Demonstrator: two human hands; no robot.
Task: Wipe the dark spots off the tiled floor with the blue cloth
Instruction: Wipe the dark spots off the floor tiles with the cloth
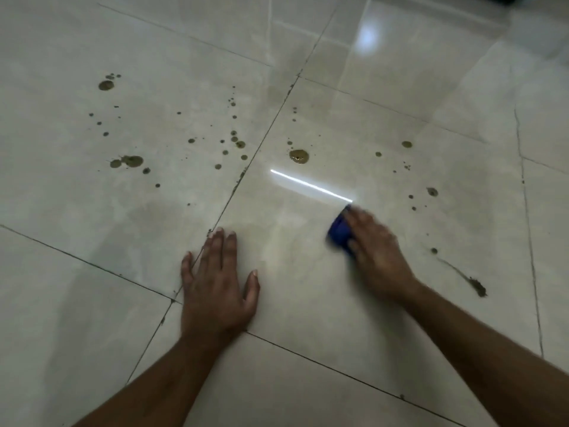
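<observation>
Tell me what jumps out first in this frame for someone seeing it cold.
The brown-green spots scattered over the pale tiled floor, the biggest blob near the middle. Nearer the camera, the right hand, motion-blurred, presses a blue cloth to the tile, while the left hand lies flat with fingers spread. A smeared streak trails off to the right.

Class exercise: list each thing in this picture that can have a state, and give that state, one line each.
Left hand: flat on the floor, fingers straight, holding nothing.
Right hand: on the blue cloth, motion-blurred.
Blue cloth: bunched under the right hand, on the tile.
Dark spots: many unwiped.
Smeared streak: beside the right forearm.
Tiled floor: glossy.
</observation>
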